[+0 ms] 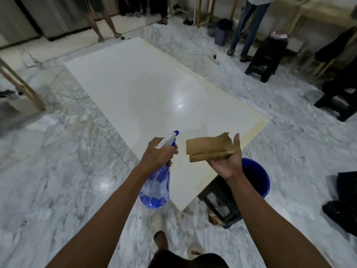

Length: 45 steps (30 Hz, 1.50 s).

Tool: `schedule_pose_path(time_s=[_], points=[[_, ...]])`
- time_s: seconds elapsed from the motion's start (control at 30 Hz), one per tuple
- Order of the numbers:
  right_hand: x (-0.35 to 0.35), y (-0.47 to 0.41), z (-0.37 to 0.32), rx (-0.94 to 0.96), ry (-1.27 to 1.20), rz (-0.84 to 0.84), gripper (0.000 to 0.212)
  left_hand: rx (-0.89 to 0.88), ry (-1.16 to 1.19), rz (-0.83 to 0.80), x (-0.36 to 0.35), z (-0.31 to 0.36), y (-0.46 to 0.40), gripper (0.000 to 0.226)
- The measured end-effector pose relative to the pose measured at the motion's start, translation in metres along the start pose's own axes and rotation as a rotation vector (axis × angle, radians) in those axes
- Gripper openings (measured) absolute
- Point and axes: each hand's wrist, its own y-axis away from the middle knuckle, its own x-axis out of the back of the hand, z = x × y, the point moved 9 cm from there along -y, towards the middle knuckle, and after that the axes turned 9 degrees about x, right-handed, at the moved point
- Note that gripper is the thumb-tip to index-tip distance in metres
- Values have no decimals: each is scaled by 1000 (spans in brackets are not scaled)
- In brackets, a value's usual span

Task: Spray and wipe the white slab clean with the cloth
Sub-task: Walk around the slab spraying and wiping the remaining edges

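**Bottle aimed, cloth ready at the slab's near corner**

The left hand grips the neck of the blue spray bottle, fingers curled round the trigger, with the white-and-blue nozzle pointing toward 1 o'clock, out over the white slab. The right hand is turned palm up and holds the folded brown cloth, which lies across the fingers with the thumb raised beside it.

The slab starts just beyond both hands; its long axis runs from the near corner at 6 o'clock away toward 11 o'clock. The nozzle is over the slab's near end, so the spray hand looks the better placed for the first move, and most of the surface lies far ahead of it. I judge that spraying comes first, with wiping not yet begun. A blue bucket sits at 4 o'clock beside a dark stool under the corner.
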Motion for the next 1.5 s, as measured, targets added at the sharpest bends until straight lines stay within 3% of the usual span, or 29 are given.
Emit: schedule_pose_path(time_s=[0.13,0.2,0.33,0.5,0.6,0.67,0.73,0.93,1.27,1.5], points=[[-15,-23,-4,104,-51,36,48,-34,-55,-83,7,19,-39,17],[-19,-39,-3,143,-106,63,54,-51,-33,-132,7,27,-61,20],[-5,-61,2,168,-3,203,47,-43,-107,-196,-3,38,-93,30],[14,-66,-30,276,110,273,52,-87,-201,-318,-34,61,-112,27],[15,-64,-57,297,139,262,78,-97,-239,-369,-60,76,-119,34],[14,-62,-78,323,133,267,71,-109,-254,-396,-78,88,-121,34],[13,-61,-98,321,95,266,60,-104,-257,-391,-93,101,-123,36],[32,-77,-154,314,80,257,61,-45,-311,-418,-149,140,-131,46],[89,-116,-213,223,107,256,58,148,-309,-431,-246,165,-153,38],[175,-121,-243,191,337,503,56,13,-352,-395,-277,179,-172,35]])
